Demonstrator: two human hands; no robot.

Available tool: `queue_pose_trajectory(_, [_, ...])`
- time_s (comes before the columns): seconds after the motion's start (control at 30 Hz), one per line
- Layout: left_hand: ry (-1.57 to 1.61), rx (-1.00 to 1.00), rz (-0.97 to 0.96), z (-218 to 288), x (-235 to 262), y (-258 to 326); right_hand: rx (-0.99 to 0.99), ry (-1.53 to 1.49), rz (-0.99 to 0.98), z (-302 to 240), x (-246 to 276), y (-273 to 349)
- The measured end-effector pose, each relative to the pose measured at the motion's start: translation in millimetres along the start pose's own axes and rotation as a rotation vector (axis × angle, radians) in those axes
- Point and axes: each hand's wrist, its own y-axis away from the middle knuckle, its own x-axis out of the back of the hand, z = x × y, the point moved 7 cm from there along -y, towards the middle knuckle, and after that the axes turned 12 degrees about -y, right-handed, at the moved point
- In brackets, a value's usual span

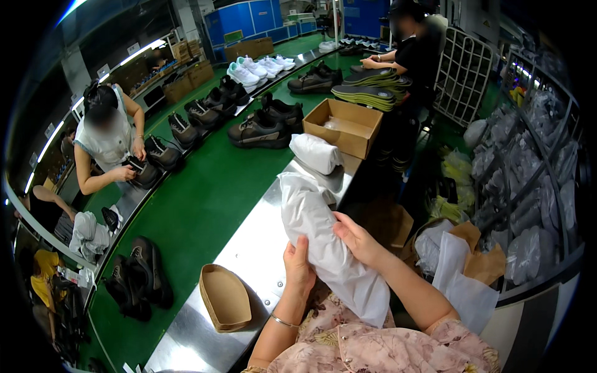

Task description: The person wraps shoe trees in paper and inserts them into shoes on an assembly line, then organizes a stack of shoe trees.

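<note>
A long, loosely bunched piece of white paper [323,242] lies between my two hands, slanting from the metal ledge toward my lap. My left hand [299,267] is closed on its left side, thumb pressed on top. From the right, my right hand [357,238] grips it slightly farther up, its fingers partly behind the paper. Just beyond its far end, a rolled white paper wad [315,153] rests on the ledge. Nearer on my left stands a brown cardboard liner [225,299], shaped like an open-topped shell.
Dark shoes [140,280] stand on the green conveyor belt [205,211], with more brown shoes [258,128] farther up. An open cardboard box [345,127] sits beyond the paper wad, near stacked insoles [372,88]. Co-workers handle shoes across the belt. Right: a metal rack [541,143] of plastic-wrapped items.
</note>
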Motion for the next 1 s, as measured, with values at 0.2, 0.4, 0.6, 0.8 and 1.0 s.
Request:
queue_pose_trajectory(0.2, [0.247,0.186,-0.303,-4.8,-12.1,10.4,0.051,-0.332,0.058,-4.8,-16.1,12.2])
queue_pose_trajectory(0.4, [0.193,0.144,-0.313,0.1,-6.8,11.8,-0.133,-0.726,0.086,-1.0,-34.1,18.3])
queue_pose_trajectory(0.6, [0.286,0.131,-0.320,11.4,-23.8,21.8,0.096,-0.141,0.042,8.3,-7.7,5.7])
queue_pose_trajectory(0.8, [0.308,0.129,-0.397,24.4,-30.9,27.0,0.271,0.013,0.110,-10.5,-6.8,0.4])
queue_pose_trajectory(1.0, [0.095,0.101,-0.130,41.1,-17.8,7.3,-0.121,-0.625,-0.338,-28.7,-11.7,12.2])
